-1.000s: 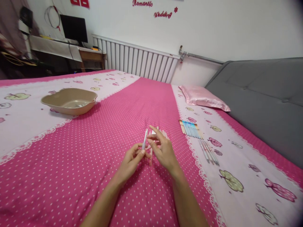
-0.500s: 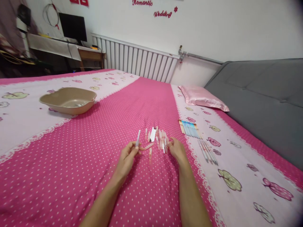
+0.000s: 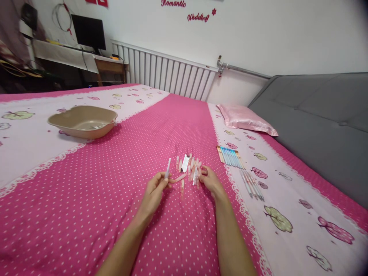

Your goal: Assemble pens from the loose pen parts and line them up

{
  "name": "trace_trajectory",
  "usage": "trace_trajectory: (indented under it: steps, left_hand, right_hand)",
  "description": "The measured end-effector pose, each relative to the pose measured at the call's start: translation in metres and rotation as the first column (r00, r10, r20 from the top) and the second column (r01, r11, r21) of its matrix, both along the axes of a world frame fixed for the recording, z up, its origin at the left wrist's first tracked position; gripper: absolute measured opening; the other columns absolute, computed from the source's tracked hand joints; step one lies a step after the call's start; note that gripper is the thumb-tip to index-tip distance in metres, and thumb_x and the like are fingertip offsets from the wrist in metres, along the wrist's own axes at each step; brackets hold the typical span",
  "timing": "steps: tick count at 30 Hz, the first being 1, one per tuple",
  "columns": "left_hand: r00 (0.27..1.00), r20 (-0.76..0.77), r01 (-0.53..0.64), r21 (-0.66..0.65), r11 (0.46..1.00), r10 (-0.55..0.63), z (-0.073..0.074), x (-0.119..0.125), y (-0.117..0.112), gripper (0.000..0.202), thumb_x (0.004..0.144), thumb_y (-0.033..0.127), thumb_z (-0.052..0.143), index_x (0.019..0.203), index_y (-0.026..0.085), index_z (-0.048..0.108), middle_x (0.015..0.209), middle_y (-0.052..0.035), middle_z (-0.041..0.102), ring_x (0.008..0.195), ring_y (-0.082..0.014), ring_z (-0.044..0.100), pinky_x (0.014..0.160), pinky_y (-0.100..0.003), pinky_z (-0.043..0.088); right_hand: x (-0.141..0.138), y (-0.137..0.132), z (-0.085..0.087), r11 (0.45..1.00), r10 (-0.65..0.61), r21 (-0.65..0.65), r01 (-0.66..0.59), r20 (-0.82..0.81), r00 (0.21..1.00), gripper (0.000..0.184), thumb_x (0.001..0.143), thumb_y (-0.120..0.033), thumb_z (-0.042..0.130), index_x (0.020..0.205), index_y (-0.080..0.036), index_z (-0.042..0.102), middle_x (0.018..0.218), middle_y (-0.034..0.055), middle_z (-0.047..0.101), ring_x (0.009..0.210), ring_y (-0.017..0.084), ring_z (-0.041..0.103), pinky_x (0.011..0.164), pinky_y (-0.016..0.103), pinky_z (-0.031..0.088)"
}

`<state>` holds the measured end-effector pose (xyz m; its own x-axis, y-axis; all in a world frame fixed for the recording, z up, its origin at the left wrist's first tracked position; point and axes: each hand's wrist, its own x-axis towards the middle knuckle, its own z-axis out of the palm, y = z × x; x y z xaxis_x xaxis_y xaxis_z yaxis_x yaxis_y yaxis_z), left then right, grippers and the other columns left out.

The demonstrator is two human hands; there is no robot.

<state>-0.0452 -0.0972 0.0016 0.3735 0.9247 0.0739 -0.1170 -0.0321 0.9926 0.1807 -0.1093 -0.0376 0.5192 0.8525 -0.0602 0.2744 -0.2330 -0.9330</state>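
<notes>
My left hand (image 3: 156, 187) pinches a pale pen (image 3: 168, 168) that points upward between thumb and fingers. Close beside those fingertips lies a pink pen (image 3: 180, 178), slanted on the bedspread. My right hand (image 3: 210, 180) rests at the right edge of a loose group of pink pens (image 3: 192, 165), its fingers slightly bent and apart, touching the outer ones. Several white pens with dark ends (image 3: 185, 163) lie together within that group. Below it, one peach-toned pen (image 3: 182, 185) lies apart.
To the right are a row of blue and orange pens (image 3: 230, 157) and a small row of grey-pink pens (image 3: 252, 185). A beige basin (image 3: 83, 130) stands on the left of the bed. A pink pillow (image 3: 246, 119) lies by the grey headboard (image 3: 316, 103).
My right hand has moved a little left, and the pens at the right side of the group have shifted left, closer together. My left hand keeps its place with the pen.
</notes>
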Motion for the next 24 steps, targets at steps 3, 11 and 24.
trace_trajectory:
  steps: [3,11,24]
  left_hand:
    - [1.0,-0.001,-0.003,0.004,1.0,0.003,0.0,0.0,0.0,0.02,0.083,0.032,0.051,0.087,0.015,0.062,0.081,-0.0048,0.062,0.077,-0.0173,0.057,0.075,-0.03,0.043]
    - [1.0,0.014,0.003,-0.016,1.0,-0.003,-0.002,0.0,0.0,0.021,0.082,0.032,0.052,0.088,0.015,0.061,0.083,-0.0052,0.064,0.077,-0.0175,0.058,0.076,-0.031,0.044]
    - [1.0,0.005,-0.014,-0.034,0.999,0.014,0.002,0.0,-0.002,0.02,0.081,0.033,0.052,0.085,0.016,0.062,0.082,-0.0048,0.063,0.077,-0.0171,0.058,0.076,-0.03,0.045]
  right_hand:
    - [-0.004,-0.001,0.007,0.999,-0.038,0.0,0.038,-0.14,0.989,0.058,0.066,-0.008,0.053,0.123,-0.014,0.048,0.098,0.0076,0.068,0.076,0.016,0.065,0.061,0.024,0.049]
    - [0.001,-0.001,0.008,0.998,-0.069,-0.017,0.068,-0.049,0.996,0.058,0.069,-0.009,0.049,0.126,-0.013,0.045,0.101,0.0098,0.068,0.082,0.017,0.066,0.069,0.028,0.052]
    - [0.0,-0.008,0.019,0.976,-0.053,-0.174,0.133,0.403,0.914,0.032,0.077,-0.02,0.051,0.107,-0.015,0.063,0.094,0.0083,0.07,0.083,0.02,0.064,0.07,0.027,0.045]
